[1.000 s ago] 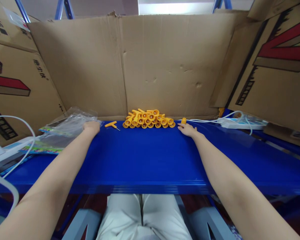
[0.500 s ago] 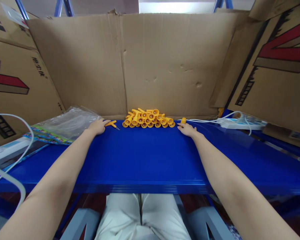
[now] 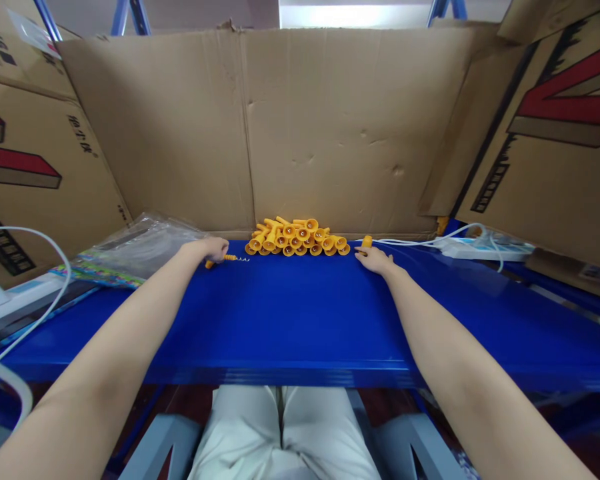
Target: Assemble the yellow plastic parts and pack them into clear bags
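Observation:
A pile of several small yellow plastic caps (image 3: 296,239) lies at the back of the blue table (image 3: 300,313), against a cardboard wall. My left hand (image 3: 211,249) is closed round the yellow T-handle of a small corkscrew (image 3: 233,258), whose metal spiral points right along the table. My right hand (image 3: 375,259) rests on the table to the right of the pile, its fingers closed on a single yellow cap (image 3: 367,243).
Clear plastic bags (image 3: 130,252) over colourful printed sheets lie at the left. A white power strip with cables (image 3: 480,248) sits at the right. Cardboard walls (image 3: 340,127) close in the back and both sides. White cables and a white device are at the far left.
My left hand moved right from the plastic bags to the corkscrew and took hold of its handle, turning it so the spiral points right. My right hand stayed put.

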Action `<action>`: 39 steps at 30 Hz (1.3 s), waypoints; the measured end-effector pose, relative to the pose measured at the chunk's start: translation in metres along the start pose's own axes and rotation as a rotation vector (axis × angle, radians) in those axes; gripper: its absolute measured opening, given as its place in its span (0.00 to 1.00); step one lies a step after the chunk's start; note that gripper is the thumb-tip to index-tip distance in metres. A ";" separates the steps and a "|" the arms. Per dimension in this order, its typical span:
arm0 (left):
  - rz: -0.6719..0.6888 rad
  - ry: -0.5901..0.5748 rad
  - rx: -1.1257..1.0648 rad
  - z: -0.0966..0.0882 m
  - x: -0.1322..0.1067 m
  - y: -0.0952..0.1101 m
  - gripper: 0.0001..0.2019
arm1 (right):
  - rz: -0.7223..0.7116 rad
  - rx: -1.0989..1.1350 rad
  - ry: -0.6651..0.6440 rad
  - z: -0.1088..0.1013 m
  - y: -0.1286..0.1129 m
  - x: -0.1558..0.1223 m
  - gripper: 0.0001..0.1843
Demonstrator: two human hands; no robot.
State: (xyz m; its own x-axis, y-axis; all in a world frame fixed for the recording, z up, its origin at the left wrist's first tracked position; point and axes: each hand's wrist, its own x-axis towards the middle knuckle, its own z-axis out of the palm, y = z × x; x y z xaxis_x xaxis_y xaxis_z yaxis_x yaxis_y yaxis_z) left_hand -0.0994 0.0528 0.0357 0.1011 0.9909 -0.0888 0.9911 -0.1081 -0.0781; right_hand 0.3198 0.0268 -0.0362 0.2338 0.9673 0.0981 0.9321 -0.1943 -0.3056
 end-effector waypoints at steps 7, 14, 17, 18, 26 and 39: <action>0.034 0.201 -0.403 -0.014 -0.034 0.033 0.14 | -0.030 0.169 0.391 -0.015 -0.018 -0.007 0.22; 0.303 0.388 -0.285 0.019 -0.040 0.054 0.14 | -0.389 0.310 0.415 -0.039 -0.071 -0.032 0.24; 0.298 0.378 -0.253 0.024 -0.042 0.057 0.14 | -0.565 0.329 0.195 -0.037 -0.090 -0.043 0.32; 0.299 0.373 -0.255 0.025 -0.043 0.058 0.13 | -0.608 0.298 0.109 -0.036 -0.095 -0.046 0.31; 0.255 0.354 -0.224 0.028 -0.043 0.060 0.13 | -0.782 0.117 -0.159 -0.026 -0.111 -0.056 0.16; 0.206 0.380 -0.218 0.028 -0.044 0.062 0.14 | -0.753 0.039 -0.028 -0.020 -0.112 -0.053 0.16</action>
State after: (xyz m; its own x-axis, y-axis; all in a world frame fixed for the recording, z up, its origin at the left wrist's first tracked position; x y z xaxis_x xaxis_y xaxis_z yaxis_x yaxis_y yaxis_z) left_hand -0.0447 0.0003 0.0072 0.2816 0.9142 0.2913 0.9381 -0.3261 0.1167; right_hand 0.2085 -0.0056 0.0114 -0.4700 0.8404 0.2699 0.8268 0.5262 -0.1986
